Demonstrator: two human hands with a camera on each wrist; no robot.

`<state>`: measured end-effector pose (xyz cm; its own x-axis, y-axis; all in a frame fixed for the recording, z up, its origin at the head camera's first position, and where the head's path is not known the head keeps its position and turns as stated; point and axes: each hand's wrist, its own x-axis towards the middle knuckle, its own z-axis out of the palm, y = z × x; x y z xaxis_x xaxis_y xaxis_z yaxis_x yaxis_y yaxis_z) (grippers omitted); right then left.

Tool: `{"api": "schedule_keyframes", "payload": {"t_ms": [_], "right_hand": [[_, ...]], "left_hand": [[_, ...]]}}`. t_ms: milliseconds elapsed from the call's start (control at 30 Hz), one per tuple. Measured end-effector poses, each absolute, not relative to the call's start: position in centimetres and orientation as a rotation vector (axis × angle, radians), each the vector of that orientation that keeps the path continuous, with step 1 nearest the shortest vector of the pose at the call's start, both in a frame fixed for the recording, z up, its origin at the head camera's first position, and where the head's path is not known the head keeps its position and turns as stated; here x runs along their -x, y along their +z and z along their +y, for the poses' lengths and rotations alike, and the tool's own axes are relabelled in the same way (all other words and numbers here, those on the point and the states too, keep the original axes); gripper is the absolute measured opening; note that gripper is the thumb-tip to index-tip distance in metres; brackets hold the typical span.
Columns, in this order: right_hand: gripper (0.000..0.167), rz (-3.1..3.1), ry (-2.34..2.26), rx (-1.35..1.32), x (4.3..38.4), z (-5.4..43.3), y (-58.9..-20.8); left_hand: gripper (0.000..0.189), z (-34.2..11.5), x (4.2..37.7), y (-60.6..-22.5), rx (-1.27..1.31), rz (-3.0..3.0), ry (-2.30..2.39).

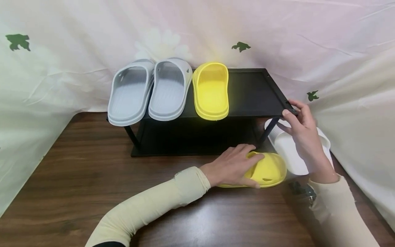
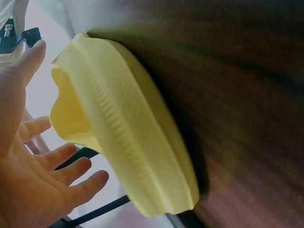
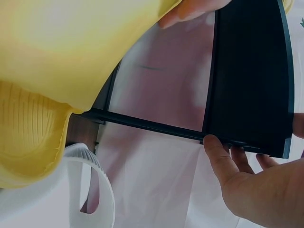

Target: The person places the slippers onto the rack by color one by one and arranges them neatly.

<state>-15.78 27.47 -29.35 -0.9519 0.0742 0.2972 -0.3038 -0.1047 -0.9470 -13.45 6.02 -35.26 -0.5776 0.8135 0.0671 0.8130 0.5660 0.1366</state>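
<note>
A yellow clog (image 1: 270,169) lies on its sole on the wooden table, in front of the black shoe rack (image 1: 247,91). Over its opening hovers my left hand (image 1: 232,164), fingers spread and relaxed. In the left wrist view these fingers stand apart beside the clog (image 2: 128,128); whether any touches it I cannot tell. My right hand (image 1: 303,137) holds the rack's front right corner, thumb on the top shelf's edge and fingers around its side, as the right wrist view also shows. Beneath that forearm lies a white clog (image 1: 288,151), partly hidden.
Two grey clogs (image 1: 129,92) and another yellow clog (image 1: 211,91) stand side by side on the top shelf, toes to the back. The rack's lower shelf (image 1: 185,137) sits close to the table (image 1: 86,178). A pale curtain (image 1: 92,41) hangs behind and at both sides.
</note>
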Motion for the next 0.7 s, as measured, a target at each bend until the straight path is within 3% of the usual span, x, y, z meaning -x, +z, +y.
{"api": "schedule_keyframes", "payload": {"t_ms": [700], "right_hand": [[0.037, -1.902, 2.156, -0.253, 15.89, 27.42, -29.27]], "left_hand": [[0.086, 5.50, 13.47, -35.22, -1.347, 2.737, 0.375]]}}
